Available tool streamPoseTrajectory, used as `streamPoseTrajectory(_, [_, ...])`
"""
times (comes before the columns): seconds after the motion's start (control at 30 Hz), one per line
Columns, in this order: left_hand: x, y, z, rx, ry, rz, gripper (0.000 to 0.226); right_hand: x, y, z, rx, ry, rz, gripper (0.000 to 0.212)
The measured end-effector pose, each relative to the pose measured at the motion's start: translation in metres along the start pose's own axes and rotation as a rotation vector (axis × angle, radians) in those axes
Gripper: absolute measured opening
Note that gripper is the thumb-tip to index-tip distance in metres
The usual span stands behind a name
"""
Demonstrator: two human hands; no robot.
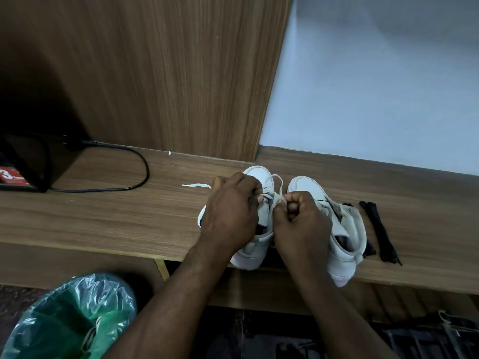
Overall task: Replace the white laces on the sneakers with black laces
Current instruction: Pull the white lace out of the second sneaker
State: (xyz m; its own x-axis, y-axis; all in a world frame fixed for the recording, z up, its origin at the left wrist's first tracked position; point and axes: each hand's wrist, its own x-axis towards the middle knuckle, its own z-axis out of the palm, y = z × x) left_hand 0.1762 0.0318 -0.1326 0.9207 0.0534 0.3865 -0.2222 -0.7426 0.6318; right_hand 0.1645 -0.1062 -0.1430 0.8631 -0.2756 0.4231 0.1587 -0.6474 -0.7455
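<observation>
- Hands first: left hand (230,208) and right hand (298,216), fingers curled, each pinch the white lace (199,186) of the left sneaker (259,174) on the table (103,216).
- Black laces (375,224) lie unthreaded beside the right sneaker (304,186); relacing likely all remains.

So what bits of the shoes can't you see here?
All in the head view:
Eyelets of the left sneaker: covered by the left hand and right hand, so how much white lace remains threaded is unclear.
The black laces: partly behind the right sneaker; their number is unclear.
The red box: cut by the left edge, print blurred.
The bin: cut by the bottom edge.
</observation>
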Motion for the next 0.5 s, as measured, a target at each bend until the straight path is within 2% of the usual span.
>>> streamPoseTrajectory(0.13, [-0.001, 0.003, -0.001, -0.125, -0.041, -0.020, 0.009, 0.004, 0.007, -0.006, -0.052, 0.055, -0.024, 0.005])
streamPoseTrajectory(0.27, [-0.003, 0.007, 0.002, -0.127, -0.107, 0.004, 0.018, 0.007, 0.011, -0.008, -0.088, 0.067, -0.065, 0.004])
streamPoseTrajectory(0.37, [-0.002, 0.008, 0.000, -0.121, -0.053, 0.034, 0.022, 0.008, 0.007, -0.004, -0.060, 0.058, -0.082, 0.008])
streamPoseTrajectory(0.5, [0.005, 0.003, -0.003, 0.004, 0.011, 0.092, 0.015, 0.008, 0.007, 0.000, -0.043, 0.032, -0.075, 0.007])
